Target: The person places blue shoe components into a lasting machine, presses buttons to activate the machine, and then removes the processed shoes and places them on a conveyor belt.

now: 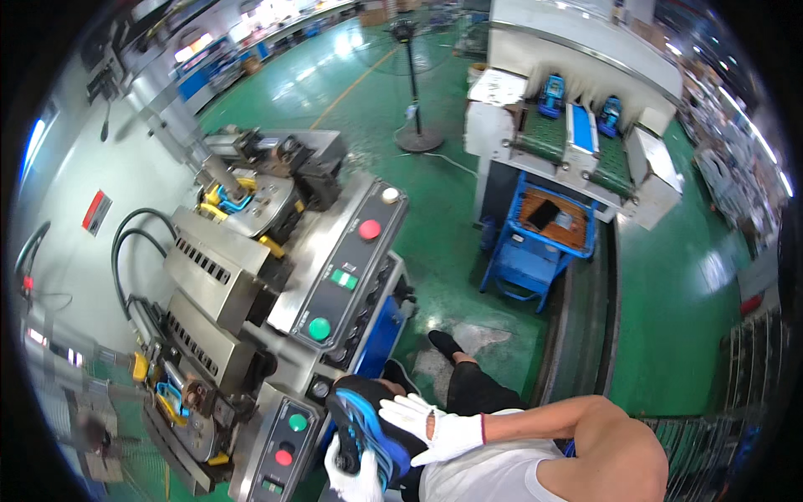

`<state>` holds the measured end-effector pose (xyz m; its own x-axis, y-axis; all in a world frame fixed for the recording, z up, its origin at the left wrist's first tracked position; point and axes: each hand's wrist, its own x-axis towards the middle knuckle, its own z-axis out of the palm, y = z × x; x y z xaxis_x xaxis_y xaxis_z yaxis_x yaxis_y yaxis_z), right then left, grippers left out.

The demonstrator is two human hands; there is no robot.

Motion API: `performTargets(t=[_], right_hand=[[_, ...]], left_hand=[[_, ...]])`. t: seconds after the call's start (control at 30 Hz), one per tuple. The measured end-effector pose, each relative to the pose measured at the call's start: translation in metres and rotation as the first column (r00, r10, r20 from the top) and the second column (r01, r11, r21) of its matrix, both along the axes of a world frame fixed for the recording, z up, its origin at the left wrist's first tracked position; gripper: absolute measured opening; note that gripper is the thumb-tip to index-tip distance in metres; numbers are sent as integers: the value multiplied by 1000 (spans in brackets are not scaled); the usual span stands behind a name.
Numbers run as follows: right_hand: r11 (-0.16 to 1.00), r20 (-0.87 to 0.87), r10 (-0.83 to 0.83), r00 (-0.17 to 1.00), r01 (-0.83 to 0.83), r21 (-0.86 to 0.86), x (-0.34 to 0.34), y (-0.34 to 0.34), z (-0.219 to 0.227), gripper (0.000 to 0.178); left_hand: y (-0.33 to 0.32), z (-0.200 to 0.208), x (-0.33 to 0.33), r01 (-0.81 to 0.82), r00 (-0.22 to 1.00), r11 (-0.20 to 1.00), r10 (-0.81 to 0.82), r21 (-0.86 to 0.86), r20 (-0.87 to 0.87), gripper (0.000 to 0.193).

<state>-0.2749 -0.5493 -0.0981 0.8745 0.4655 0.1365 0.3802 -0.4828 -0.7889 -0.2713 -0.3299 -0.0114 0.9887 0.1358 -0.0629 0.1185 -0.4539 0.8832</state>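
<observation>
Head view: green factory floor [669, 284]

Two gloved hands, left [351, 473] and right [435, 427], at lower centre. One black-and-blue shoe [364, 427] between them. Two blue shoes [551, 94] [610, 115] on conveyor, upper right. One standing fan [413, 84], upper centre. One blue cart [535, 243]. Two control panels [343, 259] [280, 448], left of centre. Two red buttons [370, 229] [283, 457], two green buttons [319, 328] [297, 422].

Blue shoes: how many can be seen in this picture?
3. One shoe in hands sits at the bottom; two shoes lie on the conveyor, left one and right one. More may be hidden.
</observation>
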Motion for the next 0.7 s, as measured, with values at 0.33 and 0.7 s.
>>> performTargets(t=[0.33, 0.7], right_hand=[[353, 428, -892, 145, 814, 461, 84, -230, 107, 98], [-177, 420, -897, -137, 983, -56, 232, -708, 63, 94]], left_hand=[[-285, 73, 91, 850, 516, 473, -652, -234, 555, 68], [-162, -78, 75, 723, 679, 689, -723, 58, 125, 51]])
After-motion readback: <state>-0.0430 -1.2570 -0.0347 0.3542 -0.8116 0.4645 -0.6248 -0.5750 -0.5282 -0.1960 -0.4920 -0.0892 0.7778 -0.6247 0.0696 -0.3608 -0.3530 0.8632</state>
